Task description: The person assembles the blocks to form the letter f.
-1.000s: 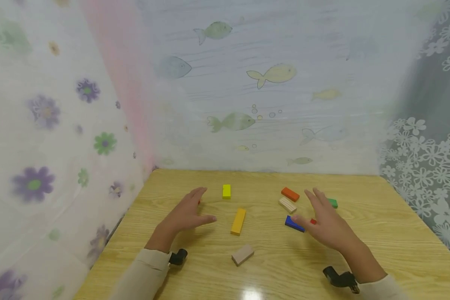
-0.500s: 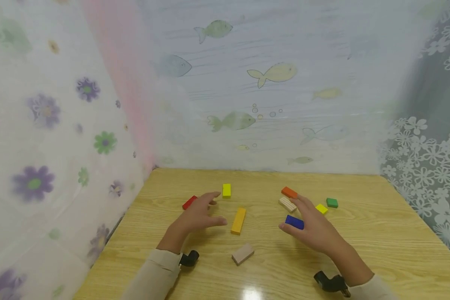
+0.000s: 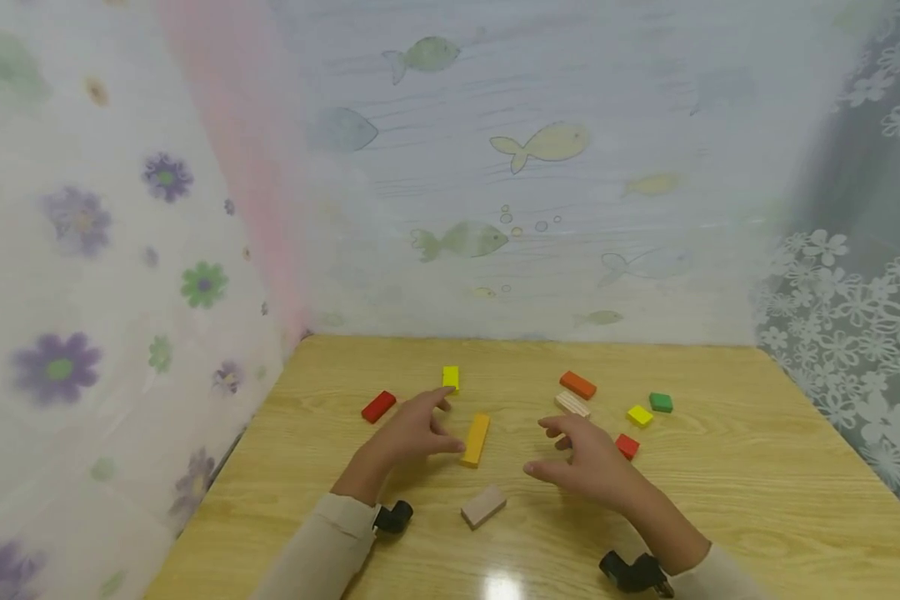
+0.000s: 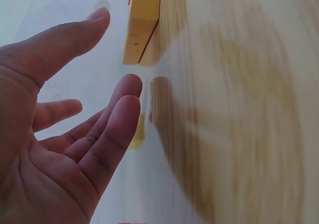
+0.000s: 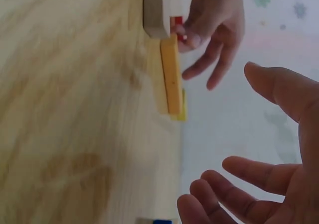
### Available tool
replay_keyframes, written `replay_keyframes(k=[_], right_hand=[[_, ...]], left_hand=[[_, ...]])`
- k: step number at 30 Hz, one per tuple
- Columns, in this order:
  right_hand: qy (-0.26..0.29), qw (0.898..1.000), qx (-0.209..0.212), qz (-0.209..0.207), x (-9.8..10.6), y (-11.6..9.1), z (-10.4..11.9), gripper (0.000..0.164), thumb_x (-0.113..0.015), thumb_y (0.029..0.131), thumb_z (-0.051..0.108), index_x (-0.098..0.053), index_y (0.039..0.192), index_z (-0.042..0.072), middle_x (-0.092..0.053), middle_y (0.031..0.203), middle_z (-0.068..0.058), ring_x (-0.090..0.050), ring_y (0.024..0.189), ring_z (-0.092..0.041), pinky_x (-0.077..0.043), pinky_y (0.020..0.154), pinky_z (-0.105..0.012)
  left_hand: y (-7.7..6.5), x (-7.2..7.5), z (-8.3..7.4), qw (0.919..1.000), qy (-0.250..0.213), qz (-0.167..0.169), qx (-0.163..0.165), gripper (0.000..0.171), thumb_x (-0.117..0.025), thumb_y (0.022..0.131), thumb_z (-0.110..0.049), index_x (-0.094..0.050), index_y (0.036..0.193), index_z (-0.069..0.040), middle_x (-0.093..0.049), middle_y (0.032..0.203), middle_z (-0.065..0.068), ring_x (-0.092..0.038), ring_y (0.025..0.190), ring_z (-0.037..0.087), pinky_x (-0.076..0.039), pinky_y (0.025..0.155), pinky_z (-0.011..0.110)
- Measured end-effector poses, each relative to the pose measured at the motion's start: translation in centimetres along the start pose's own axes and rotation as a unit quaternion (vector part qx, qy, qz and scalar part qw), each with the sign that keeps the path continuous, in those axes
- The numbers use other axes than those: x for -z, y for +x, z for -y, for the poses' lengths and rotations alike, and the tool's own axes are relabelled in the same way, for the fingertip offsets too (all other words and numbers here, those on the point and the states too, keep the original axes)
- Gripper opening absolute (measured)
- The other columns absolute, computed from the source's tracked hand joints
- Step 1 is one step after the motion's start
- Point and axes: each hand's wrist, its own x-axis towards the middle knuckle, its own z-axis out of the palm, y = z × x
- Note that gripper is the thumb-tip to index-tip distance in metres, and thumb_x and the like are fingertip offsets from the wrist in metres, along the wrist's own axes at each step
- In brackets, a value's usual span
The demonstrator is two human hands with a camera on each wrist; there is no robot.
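My left hand (image 3: pixel 408 429) hovers just left of the long orange-yellow block (image 3: pixel 476 440), fingers loosely bent and thumb apart, holding nothing. To the block's right, my right hand (image 3: pixel 588 467) is above the table, also holding nothing, its thumb and fingers spread. In the left wrist view, the orange-yellow block (image 4: pixel 142 20) is beyond the thumb and fingertips, without clear contact. A plain wooden block (image 3: pixel 483 506) lies nearer the front, between the hands. Behind the left hand is a yellow block (image 3: pixel 451 377). The right hand hides the blue block (image 5: pixel 162 222) from the head view.
On the wooden table (image 3: pixel 345 367) a red block (image 3: pixel 378 407) lies at left. Toward the right are an orange-red block (image 3: pixel 577 384), a pale grooved block (image 3: pixel 572 404), a small red block (image 3: pixel 627 446), a small yellow block (image 3: pixel 640 416) and a green block (image 3: pixel 661 402). Patterned sheets surround the table.
Both hands have moved inward, the left to the right and the right to the left. The red blocks have come into fuller view, while the blue block has become covered.
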Motion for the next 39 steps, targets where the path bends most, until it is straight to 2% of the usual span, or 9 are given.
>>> replay_keyframes(k=[4, 10, 17, 25, 29, 32, 36, 39], right_hand=[[0.025, 0.999, -0.001, 0.025, -1.1, 0.3, 0.5, 0.074, -0.083, 0.085, 0.050, -0.059, 0.143, 0.010, -0.064, 0.131, -0.015, -0.066, 0.110, -0.030, -0.059, 0.082, -0.040], [0.043, 0.997, -0.027, 0.050, -2.1, 0.6, 1.0, 0.076, -0.087, 0.080, 0.049, -0.061, 0.140, 0.010, -0.066, 0.123, -0.010, -0.067, 0.103, -0.022, -0.059, 0.080, -0.040], [0.039, 0.995, -0.018, 0.087, -3.2, 0.5, 1.4, 0.072, -0.086, 0.081, 0.050, -0.063, 0.136, 0.009, -0.067, 0.118, -0.008, -0.067, 0.098, -0.017, -0.057, 0.079, -0.037], [0.023, 0.995, -0.005, 0.099, -4.6, -0.1, 2.0, 0.072, -0.089, 0.077, 0.050, -0.065, 0.128, 0.006, -0.067, 0.111, -0.005, -0.062, 0.099, -0.017, -0.055, 0.083, -0.041], [-0.007, 0.996, -0.013, 0.091, -5.1, -0.4, 2.7, 0.078, -0.090, 0.074, 0.055, -0.064, 0.126, 0.004, -0.064, 0.106, -0.002, -0.058, 0.096, -0.016, -0.051, 0.081, -0.038], [-0.052, 0.996, -0.026, 0.074, -5.4, -0.6, 3.5, 0.086, -0.090, 0.068, 0.062, -0.063, 0.124, 0.002, -0.061, 0.102, -0.001, -0.056, 0.088, -0.015, -0.049, 0.075, -0.036], [-0.131, 0.990, -0.032, 0.051, -6.1, -0.8, 4.1, 0.092, -0.085, 0.061, 0.076, -0.063, 0.113, 0.005, -0.057, 0.093, 0.001, -0.053, 0.075, -0.014, -0.046, 0.062, -0.033], [-0.169, 0.984, -0.031, 0.041, -6.7, -0.9, 4.2, 0.089, -0.081, 0.059, 0.083, -0.061, 0.103, 0.009, -0.053, 0.087, 0.001, -0.051, 0.068, -0.014, -0.041, 0.055, -0.031]], left_hand=[[0.3, -0.4, -0.3, 0.9994, -0.023, 0.016, 0.018, 0.105, -0.091, 0.081, -0.031, -0.029, 0.164, -0.017, -0.056, 0.143, 0.014, -0.071, 0.088, 0.016, -0.060, 0.073, 0.036], [0.8, -0.9, -0.9, 0.9982, -0.049, 0.032, 0.014, 0.105, -0.091, 0.081, -0.027, -0.028, 0.165, -0.017, -0.058, 0.134, 0.014, -0.072, 0.079, 0.020, -0.061, 0.070, 0.037], [0.9, -1.1, -1.2, 0.9990, -0.034, 0.024, 0.018, 0.102, -0.091, 0.080, -0.027, -0.032, 0.163, -0.014, -0.061, 0.125, 0.011, -0.069, 0.076, 0.020, -0.060, 0.071, 0.035], [0.6, -1.6, -1.3, 0.9984, -0.039, 0.027, 0.029, 0.101, -0.092, 0.080, -0.025, -0.034, 0.162, -0.014, -0.062, 0.120, 0.009, -0.070, 0.075, 0.020, -0.060, 0.069, 0.034], [0.5, -1.9, -1.4, 0.9990, -0.026, 0.028, 0.024, 0.098, -0.091, 0.081, -0.027, -0.036, 0.161, -0.012, -0.063, 0.117, 0.007, -0.070, 0.076, 0.018, -0.058, 0.072, 0.034], [0.6, -1.9, -1.6, 0.9991, -0.025, 0.028, 0.021, 0.095, -0.090, 0.081, -0.027, -0.039, 0.160, -0.011, -0.063, 0.115, 0.006, -0.070, 0.075, 0.018, -0.059, 0.071, 0.034], [0.6, -2.1, -1.7, 0.9983, -0.039, 0.034, 0.028, 0.092, -0.090, 0.082, -0.025, -0.041, 0.159, -0.012, -0.063, 0.114, 0.006, -0.071, 0.072, 0.021, -0.061, 0.067, 0.035], [0.6, -2.3, -1.7, 0.9978, -0.044, 0.039, 0.031, 0.091, -0.090, 0.082, -0.023, -0.042, 0.158, -0.012, -0.063, 0.113, 0.007, -0.072, 0.072, 0.021, -0.061, 0.067, 0.036]])
